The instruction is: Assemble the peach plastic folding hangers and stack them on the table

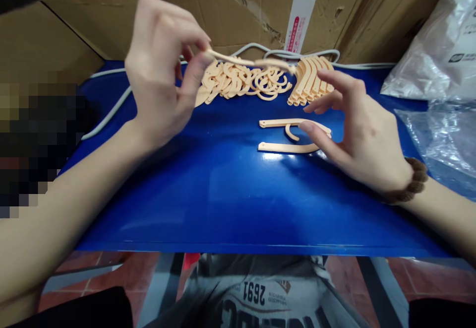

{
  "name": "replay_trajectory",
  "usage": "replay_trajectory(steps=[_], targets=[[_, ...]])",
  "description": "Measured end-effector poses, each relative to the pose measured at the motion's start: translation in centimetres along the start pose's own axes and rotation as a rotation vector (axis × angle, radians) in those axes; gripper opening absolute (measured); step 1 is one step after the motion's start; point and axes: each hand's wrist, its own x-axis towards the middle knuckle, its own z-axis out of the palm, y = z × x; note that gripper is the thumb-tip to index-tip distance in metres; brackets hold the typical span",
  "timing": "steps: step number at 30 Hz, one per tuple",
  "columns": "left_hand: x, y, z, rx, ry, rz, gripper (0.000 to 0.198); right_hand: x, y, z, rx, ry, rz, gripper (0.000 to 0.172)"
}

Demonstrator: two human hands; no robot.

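At a blue table [208,189], a person raises a thin, pale, curved strip [249,63] above the middle, towards the back edge. The left hand [163,65] pinches it by one end, thumb against forefinger; from where I stand I cannot tell whether it is one piece or two joined. The far end has nothing beneath it, so a loose pinch could let it swing down or drop.

The right hand [368,134] is open, fingers apart, thumb above the right end of an upper arm piece [278,123]; whether it touches, I cannot tell. Below lies a lower arm piece [286,148], and a small hook [291,133] sits between the two. A careless brush of that thumb might knock this spread out of line.

Along the back edge sit a heap of loose pieces [226,80] and, to its right, a neat row of curved arms [312,77]. The strip's tip looks close to that row; a low sweep could catch and scatter it. A white cable [107,119] crosses the back left corner, where a sleeve or wrist might snag.
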Motion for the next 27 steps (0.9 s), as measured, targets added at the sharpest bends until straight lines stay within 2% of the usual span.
replay_trajectory(steps=[3,6,9,11,13,14,16,18,21,24,27], targets=[[-0.2,0.8,0.3,0.005,0.039,0.186,0.013,-0.1,0.1,0.0,0.024,-0.016,-0.028,0.056],[-0.3,1.7,0.5,0.011,0.115,0.215,0.013,-0.1,0.4,0.2,0.044,-0.046,-0.099,0.044],[-0.4,2.3,0.5,-0.009,0.165,0.248,0.017,0.0,0.5,0.3,0.07,-0.09,-0.131,0.041],[-0.5,2.5,0.1,0.008,0.109,0.185,0.019,0.1,0.4,0.2,0.075,-0.118,-0.126,0.038],[-0.6,2.5,-0.3,0.013,-0.017,0.053,0.019,0.2,0.3,0.1,0.074,-0.133,-0.11,0.034],[-0.7,2.4,-0.4,-0.011,-0.044,0.049,0.016,0.2,0.3,0.1,0.074,-0.135,-0.101,0.031],[-0.7,2.0,-0.6,-0.041,-0.099,0.196,0.013,0.2,0.2,0.1,0.077,-0.132,-0.085,0.027],[-0.7,1.9,-0.6,-0.031,-0.133,0.303,0.021,0.2,0.2,0.1,0.083,-0.115,-0.076,0.024],[-0.4,2.5,-0.3,0.007,-0.186,0.37,0.022,0.1,-0.1,-0.1,0.102,-0.081,-0.087,0.021],[-0.1,4.1,-0.1,-0.004,-0.225,0.433,0.015,-0.1,-0.7,-0.3,0.124,-0.074,-0.141,0.019],[-0.1,5.7,-0.3,-0.039,-0.253,0.471,0.024,-0.2,-1.1,-0.3,0.127,-0.077,-0.197,0.022]])
